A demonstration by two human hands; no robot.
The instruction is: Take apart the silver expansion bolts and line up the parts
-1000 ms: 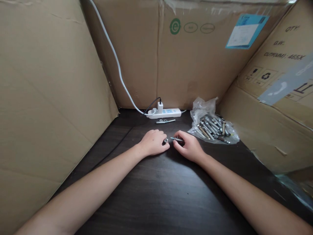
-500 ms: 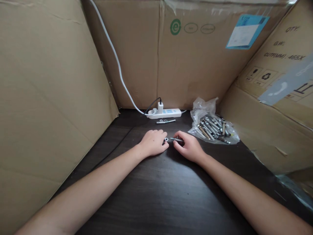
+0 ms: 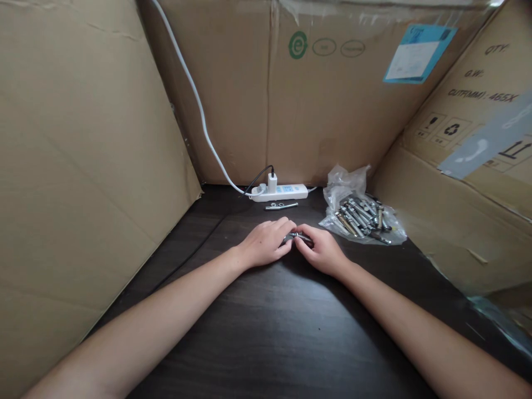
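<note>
At the middle of the dark table, my right hand [image 3: 323, 249] is closed on a metal bolt [image 3: 305, 239] that points left. My left hand [image 3: 268, 242] meets it, its thumb and fingers closed round a small metal ring at the bolt's left end. Fingers partly cover both parts, so how far the ring sits on the bolt is hard to tell. Beyond the hands lies a loose metal rod [image 3: 286, 206] with small rings beside it. To the right, a clear plastic bag [image 3: 347, 178] lies open with several metal bolts [image 3: 361, 216] in it.
A white power strip [image 3: 291, 192] with a plug and cables lies at the back of the table [image 3: 266, 332]. A black cable [image 3: 195, 249] runs towards the front left. Cardboard boxes [image 3: 233, 83] stand at the left, back and right.
My left hand has moved right with the ring, closing the gap to the bolt. My right hand has stayed nearly in place, still holding the bolt.
</note>
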